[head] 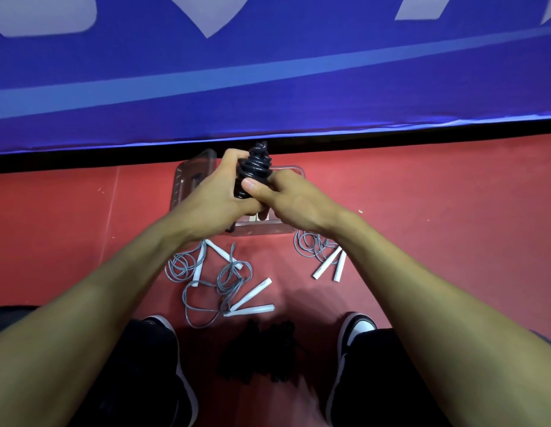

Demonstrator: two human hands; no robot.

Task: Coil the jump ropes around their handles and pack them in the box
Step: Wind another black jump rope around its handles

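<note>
Clear plastic box (187,180): on the red floor (422,217), contents hidden behind the hands.
Grey ropes (206,285): several loose, uncoiled.
Black rope (255,167): nearly coiled, above box, gripped by left hand (218,192) and right hand (286,195).

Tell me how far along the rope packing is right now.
Early on. Done: I cannot tell whether anything lies in the clear box, as the hands hide most of it. In hand: the left hand and right hand grip a black rope, already wound round its handles, above the box. Left: the grey ropes with white handles, loose on the red floor, and a dark pile by the shoes.
</note>
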